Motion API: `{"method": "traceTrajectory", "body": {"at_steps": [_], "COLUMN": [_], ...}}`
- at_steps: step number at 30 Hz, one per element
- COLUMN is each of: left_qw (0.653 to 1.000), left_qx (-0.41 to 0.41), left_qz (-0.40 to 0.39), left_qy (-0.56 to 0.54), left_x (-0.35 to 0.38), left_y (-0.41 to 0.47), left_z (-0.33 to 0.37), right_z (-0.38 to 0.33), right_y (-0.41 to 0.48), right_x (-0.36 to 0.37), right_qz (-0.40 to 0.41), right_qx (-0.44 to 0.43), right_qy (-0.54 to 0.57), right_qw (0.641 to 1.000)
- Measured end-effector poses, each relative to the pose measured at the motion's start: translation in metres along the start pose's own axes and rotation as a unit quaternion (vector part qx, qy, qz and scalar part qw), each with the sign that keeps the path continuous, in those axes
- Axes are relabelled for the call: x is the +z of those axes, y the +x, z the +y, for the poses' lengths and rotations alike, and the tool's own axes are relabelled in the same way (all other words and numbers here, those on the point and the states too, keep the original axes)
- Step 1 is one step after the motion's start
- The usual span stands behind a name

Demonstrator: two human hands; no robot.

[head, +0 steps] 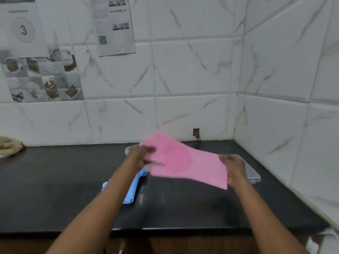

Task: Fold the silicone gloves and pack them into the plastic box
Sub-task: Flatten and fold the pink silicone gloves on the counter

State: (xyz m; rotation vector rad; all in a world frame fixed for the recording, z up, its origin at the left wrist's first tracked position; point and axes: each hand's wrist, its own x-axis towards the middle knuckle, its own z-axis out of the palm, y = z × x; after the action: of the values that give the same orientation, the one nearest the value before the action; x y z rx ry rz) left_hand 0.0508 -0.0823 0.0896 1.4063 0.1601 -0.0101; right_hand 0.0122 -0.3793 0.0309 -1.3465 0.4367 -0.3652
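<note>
A pink silicone glove (185, 162) is stretched out flat in the air above the black counter (55, 180). My left hand (141, 155) grips its finger end. My right hand (233, 167) grips the cuff end. A blue glove (131, 189) lies crumpled on the counter under my left forearm. Behind the pink glove a clear plastic box (252, 173) rests on the counter, mostly hidden; one edge shows past my right hand and another edge (128, 149) shows beside my left hand.
White marble-look tiled walls meet in a corner at the back right. Paper sheets (113, 24) hang on the back wall. A beige cloth (9, 145) lies at the far left of the counter. The counter's front edge (165, 230) runs below my arms.
</note>
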Motion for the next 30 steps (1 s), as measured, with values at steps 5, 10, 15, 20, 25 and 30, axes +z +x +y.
{"method": "traceTrajectory", "body": {"at_steps": [5,10,15,20,25,30], "left_qw": [0.988,0.942,0.915,0.755,0.717,0.673], "left_qx": [-0.044,0.070,0.124,0.249,0.287,0.238], "left_qz": [0.107,0.180,0.173,0.185,-0.044,-0.170], "left_qy": [0.106,0.275,0.342,0.577,0.634,0.680], "left_x": [-0.025,-0.018,-0.012,-0.011,-0.004,-0.009], "left_y": [-0.009,-0.023,-0.025,-0.029,-0.025,-0.021], "left_z": [-0.106,-0.109,-0.111,-0.118,-0.127,-0.142], "right_z": [0.019,0.036,0.043,0.045,0.039,0.040], "right_y": [-0.017,-0.019,-0.018,-0.018,-0.015,0.007], "right_x": [0.000,-0.006,-0.009,-0.013,-0.020,-0.040], "right_qz": [-0.079,-0.001,0.035,0.038,0.099,0.009], "right_qx": [0.021,-0.070,-0.114,-0.142,-0.250,-0.266], "right_qy": [-0.318,-0.423,-0.420,-0.513,-0.601,-0.677], "right_qw": [0.945,0.903,0.900,0.846,0.752,0.686]}}
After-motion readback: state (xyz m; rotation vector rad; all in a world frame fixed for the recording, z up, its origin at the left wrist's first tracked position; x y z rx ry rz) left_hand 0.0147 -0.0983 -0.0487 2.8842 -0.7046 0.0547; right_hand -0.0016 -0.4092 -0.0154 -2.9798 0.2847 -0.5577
